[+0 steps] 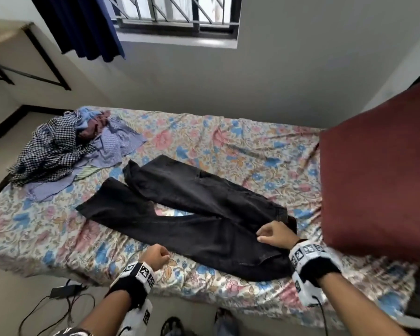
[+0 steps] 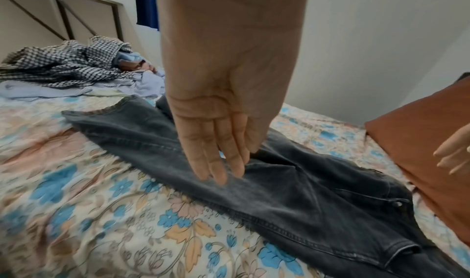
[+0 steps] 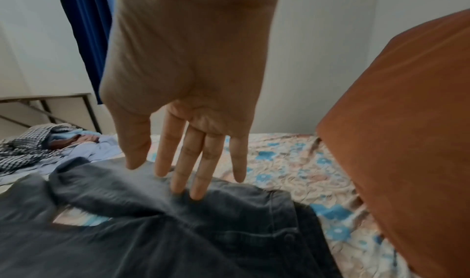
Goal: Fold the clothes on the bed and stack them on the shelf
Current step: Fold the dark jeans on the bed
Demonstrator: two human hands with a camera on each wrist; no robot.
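Observation:
Dark grey jeans (image 1: 192,209) lie spread on the floral bed sheet (image 1: 228,146), legs fanned toward the left, waistband at the right. My left hand (image 1: 155,257) hovers by the bed's near edge beside one leg. In the left wrist view its fingers (image 2: 218,161) hang straight over the jeans (image 2: 279,192) and hold nothing. My right hand (image 1: 274,232) is over the waistband. In the right wrist view its fingers (image 3: 193,171) are spread and straight just above the denim (image 3: 178,232); I cannot tell whether they touch it. A crumpled pile of checked and striped clothes (image 1: 66,151) lies at the bed's far left.
A large maroon pillow (image 1: 378,178) stands at the right end of the bed, close to my right arm. A wall shelf (image 1: 7,32) on black brackets is at the upper left, beside a blue curtain (image 1: 83,25). A charger and cables (image 1: 63,291) lie on the floor.

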